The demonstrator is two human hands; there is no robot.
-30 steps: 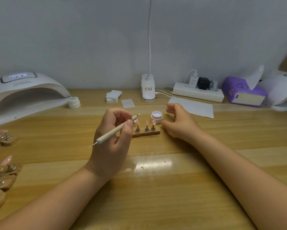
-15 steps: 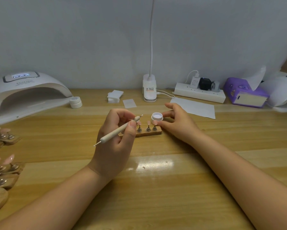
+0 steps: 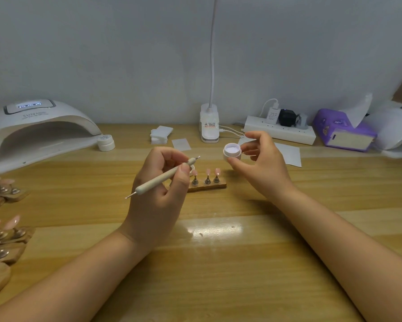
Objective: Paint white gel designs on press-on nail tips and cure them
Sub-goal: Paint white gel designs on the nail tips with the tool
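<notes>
so the left hand (image 3: pixel 158 194) has its fingers curled round a dotting tool (image 3: pixel 165 176), gripped like a pen with the far tip aimed toward 2 o'clock, right at the gel pot (image 3: pixel 232 153). the right hand (image 3: pixel 262 166) pinches that little open pot between thumb and fingertips, lifted off the counter (image 3: pixel 218 263) and tipped toward the tool. my guess is that's so the tip can pick up white gel without reaching down. the nail tips (image 3: pixel 207 172), three pink ones i can see, stand on pegs in a wooden holder (image 3: pixel 207 187) just below the pot at about 7 o'clock from it, parked between both hands so the loaded tip only has a short trip.

the curing lamp (image 3: pixel 37 129) sits well off at 10 o'clock, open mouth facing in, ready for the holder i'd say. a closed jar (image 3: pixel 106 142) is just beside it.

hard to tell: the left hand covers the holder's left end, so there may be more tips behind it. can't make out any white design on the nails. more holders (image 3: pixel 7 233) at 8 o'clock are cut off by the frame edge.
</notes>
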